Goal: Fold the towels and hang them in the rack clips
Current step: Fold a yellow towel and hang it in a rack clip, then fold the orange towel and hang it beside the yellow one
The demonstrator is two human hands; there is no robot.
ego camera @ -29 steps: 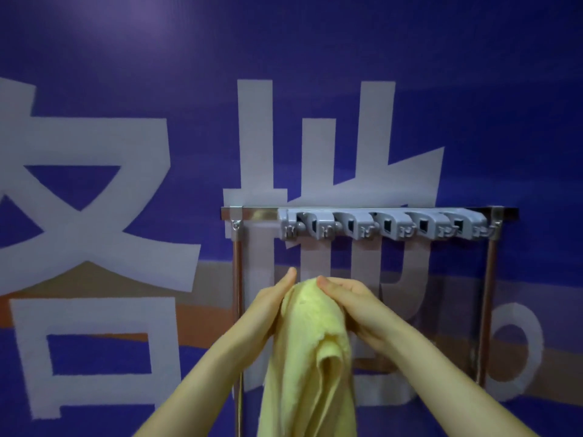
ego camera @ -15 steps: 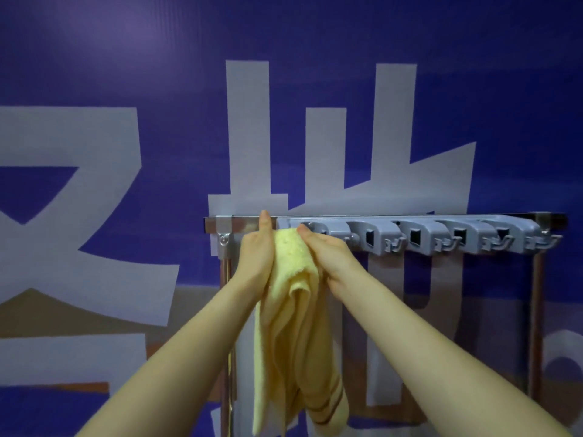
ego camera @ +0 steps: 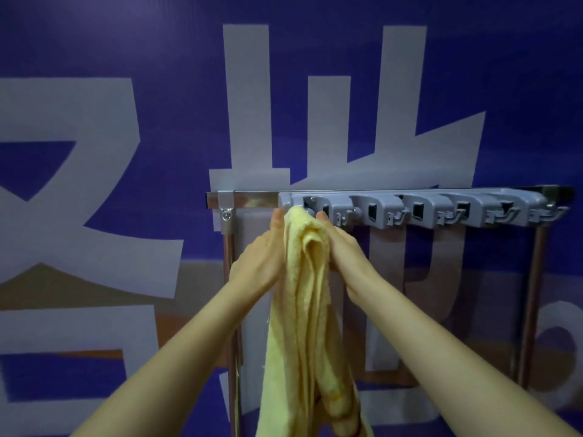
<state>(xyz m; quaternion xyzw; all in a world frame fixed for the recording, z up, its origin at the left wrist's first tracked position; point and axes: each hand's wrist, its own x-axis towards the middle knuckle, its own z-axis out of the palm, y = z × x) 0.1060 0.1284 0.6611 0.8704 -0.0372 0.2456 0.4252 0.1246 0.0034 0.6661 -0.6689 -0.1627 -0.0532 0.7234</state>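
Both hands are now working higher than a second ago, having lifted the yellow towel from below the rail until its bunched top edge is meeting the leftmost clip of the grey clips along the rack. Gathering the cloth into a narrow ridge is probably meant to make it thin enough to wedge into that clip's opening, while the rest is hanging straight down between the forearms and running out of view at the bottom. On one side the left hand is squeezing the fold, its thumb pointing up beside the cloth and its fingers lying hidden behind it. Opposite, the right hand is pinching the towel, fingertips reaching just under the clip. Neither hand is letting go; whether the cloth is already catching in the clip cannot be told.
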